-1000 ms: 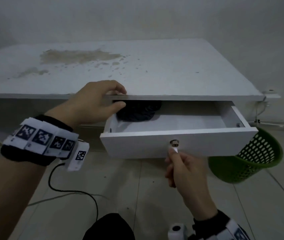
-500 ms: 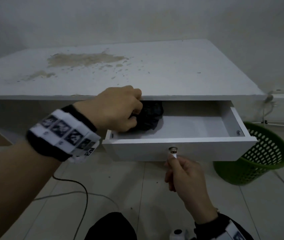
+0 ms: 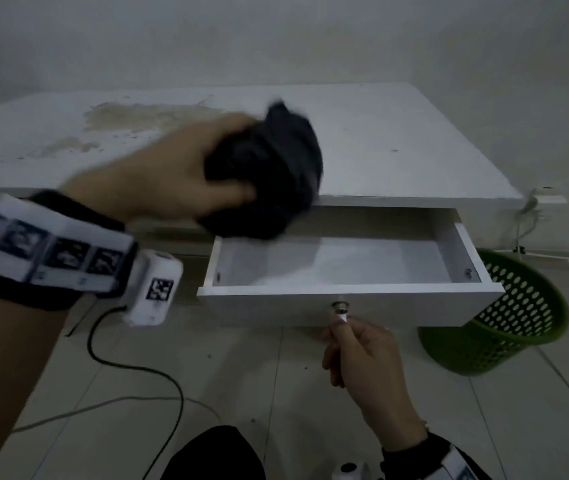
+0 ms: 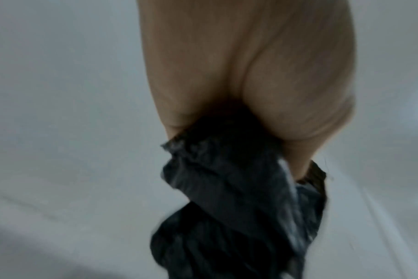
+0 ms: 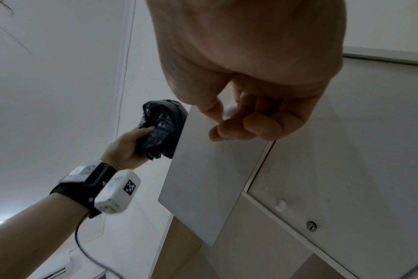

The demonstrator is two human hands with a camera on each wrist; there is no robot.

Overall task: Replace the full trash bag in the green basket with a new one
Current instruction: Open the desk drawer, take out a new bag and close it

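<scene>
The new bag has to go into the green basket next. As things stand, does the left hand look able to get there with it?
Probably yes, with a reach across. The left hand grips the black bag above the open drawer, whose corner overlaps the green basket in the head view.

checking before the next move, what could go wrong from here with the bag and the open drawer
The drawer stands pulled out, the right hand pinching its key; left open, it may get bumped. The left hand grips the black bag as a crumpled wad, so it might snag or tear while being opened for the green basket.
</scene>
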